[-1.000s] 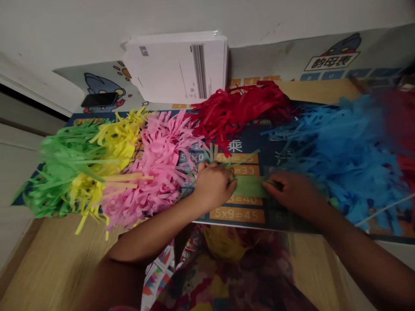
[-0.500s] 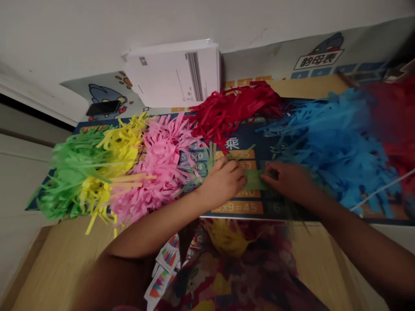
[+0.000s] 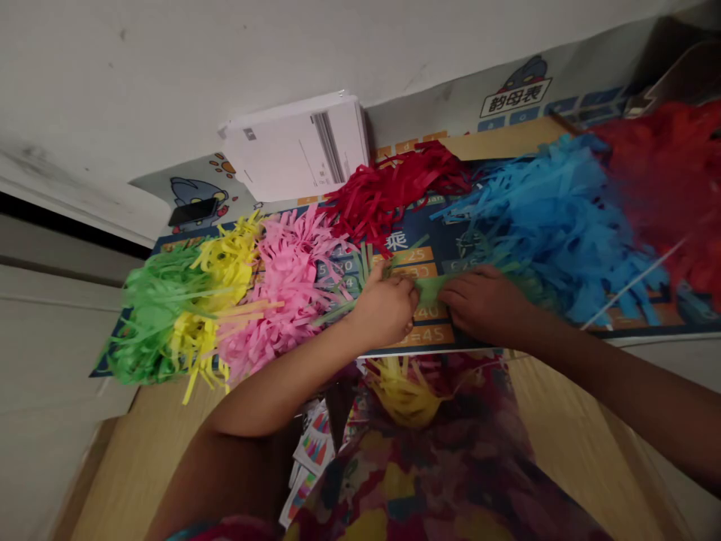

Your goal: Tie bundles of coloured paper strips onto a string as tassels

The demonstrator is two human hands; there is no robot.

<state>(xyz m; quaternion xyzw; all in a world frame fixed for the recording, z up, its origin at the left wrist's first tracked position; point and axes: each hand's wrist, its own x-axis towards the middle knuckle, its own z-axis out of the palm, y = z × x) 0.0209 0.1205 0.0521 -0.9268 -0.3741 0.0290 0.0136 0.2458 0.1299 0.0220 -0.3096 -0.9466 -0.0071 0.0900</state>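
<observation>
Spreading wide beneath the work, the printed mat (image 3: 442, 229) bears a blue fringe heap (image 3: 580, 225) to the right, a pink fringe heap (image 3: 287, 285) to the left and a dark red bundle (image 3: 394, 188) behind the hands. Directly between the left hand (image 3: 386, 304) and the right hand (image 3: 487, 300) lies the green paper (image 3: 430, 291), long axis running side to side, neither hand clearly nearer. Both look clamped on it, though dim light softens the right one's grip. Loose green strands (image 3: 366, 261) fan past the left hand, crowding the pink.
</observation>
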